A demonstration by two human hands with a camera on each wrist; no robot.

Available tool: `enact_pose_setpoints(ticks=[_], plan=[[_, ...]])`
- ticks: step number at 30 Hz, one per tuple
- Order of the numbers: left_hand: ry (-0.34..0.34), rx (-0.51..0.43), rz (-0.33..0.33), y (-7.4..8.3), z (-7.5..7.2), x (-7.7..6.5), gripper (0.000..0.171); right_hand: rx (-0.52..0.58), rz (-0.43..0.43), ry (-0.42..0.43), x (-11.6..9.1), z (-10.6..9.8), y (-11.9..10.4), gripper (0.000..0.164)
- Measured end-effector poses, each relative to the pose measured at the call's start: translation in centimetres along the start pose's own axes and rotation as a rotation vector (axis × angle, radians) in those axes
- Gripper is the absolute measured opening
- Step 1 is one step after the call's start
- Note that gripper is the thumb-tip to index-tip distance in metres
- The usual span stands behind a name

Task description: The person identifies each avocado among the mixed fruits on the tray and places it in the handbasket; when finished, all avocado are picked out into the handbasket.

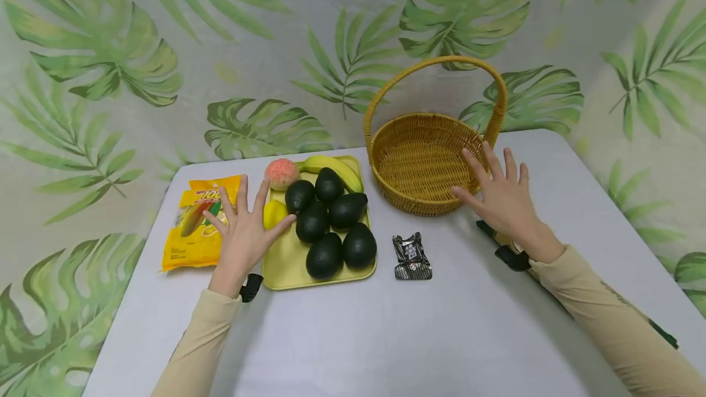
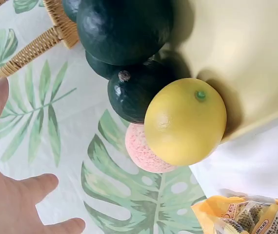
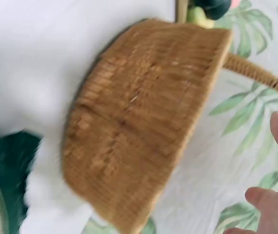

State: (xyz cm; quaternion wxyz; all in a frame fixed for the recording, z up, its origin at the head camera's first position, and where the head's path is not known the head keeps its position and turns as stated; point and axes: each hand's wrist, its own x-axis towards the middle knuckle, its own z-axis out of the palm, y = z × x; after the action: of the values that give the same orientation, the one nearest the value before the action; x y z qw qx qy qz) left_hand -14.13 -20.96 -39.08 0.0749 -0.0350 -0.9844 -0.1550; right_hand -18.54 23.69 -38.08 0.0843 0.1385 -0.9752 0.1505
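Note:
My left hand (image 1: pixel 242 231) is held with fingers spread over the gap between a yellow snack bag (image 1: pixel 190 244) and a pale yellow tray (image 1: pixel 289 265); nothing is in it. On the tray lie several dark green avocados (image 1: pixel 324 256), a lemon (image 1: pixel 274 213), a pink peach (image 1: pixel 282 174) and a banana (image 1: pixel 347 173). Fingers also spread, my right hand (image 1: pixel 507 207) hovers by the right front rim of a wicker basket (image 1: pixel 408 201), holding nothing. The basket has a tall arched handle and no contents show inside.
A small black-and-silver wrapped packet (image 1: pixel 412 256) lies between tray and basket. Beneath my right forearm is a dark green package (image 3: pixel 7 170), mostly hidden by the sleeve in the head view. Leaf-patterned cloth (image 1: pixel 265 127) hangs behind the white table (image 1: pixel 353 348).

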Motion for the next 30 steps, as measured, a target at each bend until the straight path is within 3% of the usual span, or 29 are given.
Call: enact_pose_setpoints(ticks=[4,8,13,19,24,27,30], plan=[[-0.007,-0.043,0.004,0.2,-0.2,-0.6,0.090,0.043,-0.084,0.023,0.4,0.2,-1.9,0.078],[-0.011,-0.150,0.019,0.2,-0.3,-1.6,0.087,0.214,-0.201,-0.004,0.7,0.6,-4.3,0.076],[-0.047,-0.432,-0.008,-0.2,0.0,-3.3,0.084,0.527,-0.260,-0.151,0.5,1.7,-7.4,0.072],[-0.130,-0.704,-0.112,-1.7,1.4,-5.5,0.081,0.776,-0.279,-0.368,0.6,3.7,-9.4,0.066],[-0.203,-0.882,-0.188,-3.3,3.1,-7.0,0.082,0.828,-0.281,-0.527,0.8,5.4,-10.0,0.065],[-0.226,-0.939,-0.227,-3.7,3.8,-7.5,0.083,0.850,-0.263,-0.613,1.0,6.5,-10.3,0.067],[-0.242,-0.947,-0.248,-3.8,4.3,-7.7,0.086,0.822,-0.247,-0.646,1.1,7.2,-10.8,0.068]])
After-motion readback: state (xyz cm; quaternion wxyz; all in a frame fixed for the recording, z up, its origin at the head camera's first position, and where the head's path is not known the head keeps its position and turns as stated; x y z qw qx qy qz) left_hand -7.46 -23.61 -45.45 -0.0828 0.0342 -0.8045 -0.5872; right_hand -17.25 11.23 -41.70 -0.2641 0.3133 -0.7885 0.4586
